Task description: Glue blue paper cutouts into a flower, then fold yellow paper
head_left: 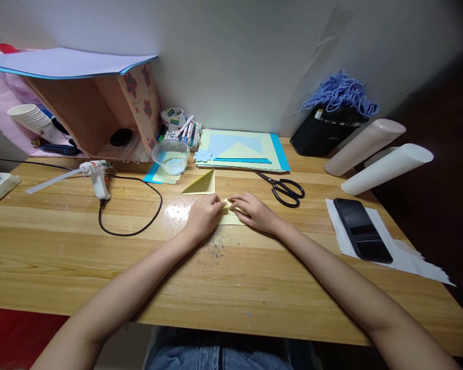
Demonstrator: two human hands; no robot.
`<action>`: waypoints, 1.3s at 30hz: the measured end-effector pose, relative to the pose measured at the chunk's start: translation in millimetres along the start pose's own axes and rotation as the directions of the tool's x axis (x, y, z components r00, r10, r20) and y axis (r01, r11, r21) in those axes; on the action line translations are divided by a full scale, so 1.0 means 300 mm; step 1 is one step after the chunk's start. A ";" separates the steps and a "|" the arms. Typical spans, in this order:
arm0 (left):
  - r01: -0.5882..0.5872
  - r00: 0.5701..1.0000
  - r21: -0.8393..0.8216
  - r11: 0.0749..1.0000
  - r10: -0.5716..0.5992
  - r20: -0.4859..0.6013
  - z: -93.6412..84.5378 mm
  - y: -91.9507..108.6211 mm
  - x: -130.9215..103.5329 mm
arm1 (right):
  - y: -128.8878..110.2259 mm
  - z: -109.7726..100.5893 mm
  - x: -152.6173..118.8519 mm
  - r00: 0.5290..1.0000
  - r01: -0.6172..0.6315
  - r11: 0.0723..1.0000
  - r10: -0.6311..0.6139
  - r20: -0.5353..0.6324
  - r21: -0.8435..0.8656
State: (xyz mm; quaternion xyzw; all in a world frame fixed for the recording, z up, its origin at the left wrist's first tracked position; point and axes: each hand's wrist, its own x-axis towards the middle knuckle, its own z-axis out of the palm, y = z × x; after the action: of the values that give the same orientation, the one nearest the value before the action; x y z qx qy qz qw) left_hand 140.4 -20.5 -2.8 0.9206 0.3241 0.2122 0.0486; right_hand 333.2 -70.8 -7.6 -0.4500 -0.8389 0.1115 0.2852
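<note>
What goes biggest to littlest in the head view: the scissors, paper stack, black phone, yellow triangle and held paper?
1. Paper stack
2. Black phone
3. Scissors
4. Yellow triangle
Held paper: I can't rank it, because the left hand and right hand partly cover it.

Yellow paper (231, 220) partly hidden; power strip (3, 188) cropped.

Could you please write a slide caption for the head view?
The left hand and right hand handle pale yellow paper on a wooden table.
</note>
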 end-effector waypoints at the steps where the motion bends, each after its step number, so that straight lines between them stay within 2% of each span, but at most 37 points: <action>1: -0.004 1.000 0.007 1.000 0.004 0.008 -0.002 0.002 0.000 | -0.001 0.000 0.000 1.000 0.002 1.000 -0.002 0.000 0.004; 8: 0.012 0.998 0.013 1.000 -0.013 0.060 -0.010 0.007 -0.001 | -0.006 0.002 0.004 1.000 -0.021 1.000 0.021 0.019 0.000; 18: 0.114 0.993 0.005 0.994 -0.114 0.025 0.006 -0.003 0.010 | -0.009 0.004 0.001 0.999 -0.037 0.998 0.038 0.024 -0.043; 27: 0.013 0.996 0.139 0.990 -0.025 0.086 0.008 0.010 0.005 | -0.005 0.010 -0.003 0.997 -0.077 0.995 0.078 0.010 -0.058; 39: -0.067 0.984 0.198 0.978 0.031 0.178 -0.014 0.034 0.006 | 0.001 0.014 -0.004 0.999 -0.049 0.997 0.049 0.011 -0.063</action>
State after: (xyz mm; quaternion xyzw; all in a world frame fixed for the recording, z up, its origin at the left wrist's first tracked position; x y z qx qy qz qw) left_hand 145.9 -27.6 3.9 0.9435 0.3158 0.0980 -0.0230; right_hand 331.4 -71.3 -11.6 -0.4785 -0.8324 0.0950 0.2630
